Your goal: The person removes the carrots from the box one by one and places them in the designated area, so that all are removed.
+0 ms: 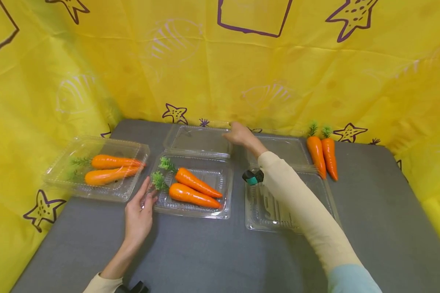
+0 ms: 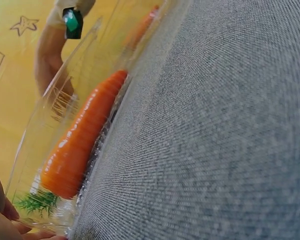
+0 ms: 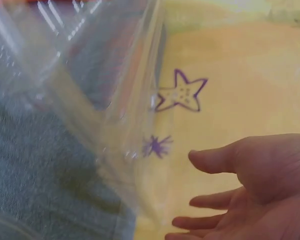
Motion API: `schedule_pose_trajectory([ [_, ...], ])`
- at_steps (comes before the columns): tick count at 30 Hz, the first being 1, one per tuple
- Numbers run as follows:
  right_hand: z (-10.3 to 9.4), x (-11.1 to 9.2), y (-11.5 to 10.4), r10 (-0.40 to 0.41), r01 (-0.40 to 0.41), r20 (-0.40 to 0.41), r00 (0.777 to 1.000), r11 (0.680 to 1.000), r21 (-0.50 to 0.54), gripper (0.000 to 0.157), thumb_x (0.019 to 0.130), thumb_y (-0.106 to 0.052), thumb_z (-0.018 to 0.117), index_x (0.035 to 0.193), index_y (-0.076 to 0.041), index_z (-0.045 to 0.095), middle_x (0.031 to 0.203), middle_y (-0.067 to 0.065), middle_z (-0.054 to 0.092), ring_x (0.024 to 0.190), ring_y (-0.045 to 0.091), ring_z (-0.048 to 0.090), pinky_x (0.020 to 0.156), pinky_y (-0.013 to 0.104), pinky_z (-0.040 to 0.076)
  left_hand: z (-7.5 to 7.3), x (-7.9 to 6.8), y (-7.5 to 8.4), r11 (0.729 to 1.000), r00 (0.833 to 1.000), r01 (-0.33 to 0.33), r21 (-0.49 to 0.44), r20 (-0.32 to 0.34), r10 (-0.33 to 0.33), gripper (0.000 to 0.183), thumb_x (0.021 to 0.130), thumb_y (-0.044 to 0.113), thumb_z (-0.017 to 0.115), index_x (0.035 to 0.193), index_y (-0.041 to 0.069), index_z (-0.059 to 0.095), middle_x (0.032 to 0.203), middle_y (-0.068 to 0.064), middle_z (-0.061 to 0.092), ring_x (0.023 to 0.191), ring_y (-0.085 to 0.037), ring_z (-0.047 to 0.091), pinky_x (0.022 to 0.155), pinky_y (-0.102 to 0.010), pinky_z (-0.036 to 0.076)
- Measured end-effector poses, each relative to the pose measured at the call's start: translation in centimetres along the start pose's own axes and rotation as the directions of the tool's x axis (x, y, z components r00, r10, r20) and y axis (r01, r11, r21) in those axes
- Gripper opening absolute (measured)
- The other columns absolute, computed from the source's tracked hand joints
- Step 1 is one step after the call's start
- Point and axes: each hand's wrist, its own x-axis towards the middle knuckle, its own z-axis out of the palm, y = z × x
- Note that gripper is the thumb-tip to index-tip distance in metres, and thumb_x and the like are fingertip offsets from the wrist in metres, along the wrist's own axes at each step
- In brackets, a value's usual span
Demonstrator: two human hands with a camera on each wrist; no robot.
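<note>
Steadying, seemingly, the clear rectangular plastic box [image 1: 190,213] holding two tapered orange carrots [image 1: 190,195] on the grey table [image 1: 205,256], we are touching its left side with our left hand [image 1: 138,213], whether pinching we cannot say, and holding our right hand [image 1: 240,135] spread by its folded-back lid [image 1: 198,142].

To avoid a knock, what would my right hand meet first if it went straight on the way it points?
Your right hand would probably meet the open lid of the middle box first, though their exact depths are unclear.
</note>
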Motion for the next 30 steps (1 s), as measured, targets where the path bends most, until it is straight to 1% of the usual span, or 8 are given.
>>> schedule_pose_trajectory([
  [5,0.3,-0.3,-1.4,-0.097,0.097,-0.04,0.995,0.995,0.009,0.06,0.1,-0.024,0.055,0.148,0.004,0.035,0.148,0.021,0.044,0.127,0.034,0.05,0.11,0.042,0.039,0.1,-0.1,0.2,1.0,1.0,0.0,-0.012,0.01,0.0,0.052,0.099,-0.008,0.041,0.149,0.006,0.039,0.148,-0.015,0.044,0.12,-0.034,0.057,0.088,-0.016,0.05],
  [6,0.4,-0.5,-1.8,-0.121,0.123,-0.058,0.991,0.992,0.03,0.059,0.1,-0.023,0.056,0.149,0.003,0.035,0.147,0.021,0.045,0.133,0.035,0.045,0.11,0.042,0.039,0.1,-0.1,0.3,1.0,1.0,0.001,-0.013,0.012,-0.001,0.052,0.099,-0.008,0.042,0.149,0.006,0.039,0.148,-0.016,0.044,0.12,-0.034,0.057,0.088,-0.016,0.05],
  [10,1.0,-1.1,-3.0,-0.211,0.222,-0.105,0.972,0.969,0.108,0.057,0.099,-0.018,0.059,0.148,0.0,0.038,0.141,0.021,0.052,0.123,0.033,0.056,0.1,0.04,0.049,0.1,-0.1,0.2,1.0,1.0,-0.007,-0.017,0.011,0.007,0.052,0.099,-0.008,0.042,0.149,0.006,0.039,0.148,-0.015,0.044,0.119,-0.032,0.057,0.088,-0.016,0.05],
  [14,1.6,-1.9,-4.0,-0.272,0.284,-0.096,0.958,0.948,0.146,0.049,0.098,-0.015,0.06,0.143,-0.001,0.046,0.134,0.019,0.058,0.114,0.032,0.062,0.091,0.036,0.054,0.1,0.0,0.0,1.0,1.0,-0.026,-0.017,0.002,0.026,0.051,0.099,-0.008,0.042,0.148,0.005,0.041,0.149,-0.012,0.043,0.115,-0.016,0.061,0.087,-0.016,0.051],
  [17,2.0,-2.3,-4.6,-0.301,0.308,-0.069,0.951,0.94,0.148,0.045,0.097,-0.014,0.061,0.139,-0.001,0.052,0.129,0.019,0.062,0.11,0.031,0.063,0.088,0.035,0.055,0.0,0.0,-0.1,0.999,0.999,-0.041,-0.023,-0.007,0.041,0.05,0.099,-0.008,0.043,0.147,0.004,0.042,0.149,-0.011,0.043,0.109,-0.004,0.061,0.086,-0.017,0.051],
  [22,2.6,-2.6,-5.2,-0.323,0.318,0.027,0.946,0.941,0.114,0.044,0.096,-0.017,0.063,0.137,-0.003,0.054,0.127,0.014,0.063,0.111,0.026,0.062,0.091,0.033,0.053,0.1,0.0,-0.1,0.999,0.999,-0.049,-0.024,-0.009,0.049,0.05,0.098,-0.008,0.043,0.147,0.004,0.042,0.148,-0.013,0.044,0.106,0.002,0.061,0.086,-0.015,0.051],
  [25,2.9,-2.6,-5.6,-0.336,0.328,0.089,0.938,0.94,0.096,0.044,0.096,-0.018,0.064,0.136,-0.003,0.055,0.126,0.013,0.064,0.113,0.024,0.061,0.093,0.031,0.051,0.1,0.0,0.0,0.999,0.999,-0.046,-0.024,-0.011,0.046,0.051,0.098,-0.009,0.043,0.147,0.004,0.042,0.148,-0.013,0.044,0.106,0.002,0.061,0.085,-0.015,0.051],
  [30,3.9,-2.4,-6.2,-0.342,0.334,0.171,0.924,0.94,0.07,0.044,0.094,-0.018,0.067,0.134,-0.003,0.058,0.121,0.012,0.067,0.108,0.023,0.064,0.086,0.028,0.054,-0.1,0.0,0.1,0.999,0.999,-0.04,-0.016,-0.008,0.04,0.051,0.098,-0.009,0.044,0.147,0.005,0.042,0.149,-0.012,0.043,0.109,-0.005,0.061,0.086,-0.015,0.051],
])
